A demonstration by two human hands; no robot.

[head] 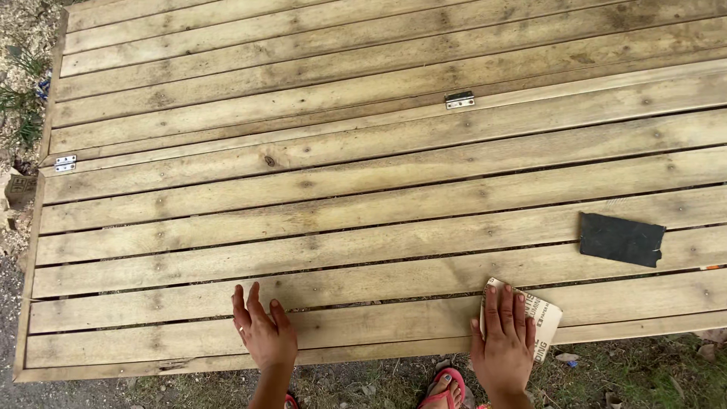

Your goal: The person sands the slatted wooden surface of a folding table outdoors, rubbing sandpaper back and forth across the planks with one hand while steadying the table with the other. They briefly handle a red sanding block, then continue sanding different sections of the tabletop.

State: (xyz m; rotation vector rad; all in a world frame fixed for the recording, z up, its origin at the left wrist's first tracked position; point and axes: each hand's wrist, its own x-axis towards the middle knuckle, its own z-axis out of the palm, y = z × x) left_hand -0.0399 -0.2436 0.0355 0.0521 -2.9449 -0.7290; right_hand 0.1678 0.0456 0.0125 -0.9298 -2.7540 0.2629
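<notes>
Tan sandpaper sheet (539,316) lies near the slatted wooden panel's (363,189) front edge, long axis slanting down-right. Right hand (503,342) presses it, fingers flat and together. Left hand (263,333) rests flat on bare slats. Dark sandpaper piece (621,239) lies beyond.

Both arms reach forward from the bottom edge of the view. The bare left hand (265,333) lies flat, palm down, fingers together and pointing ahead, thumb tucked close. The bare right hand (503,341) also presses flat, palm down, fingers extended and slightly spread, wrist straight.
</notes>
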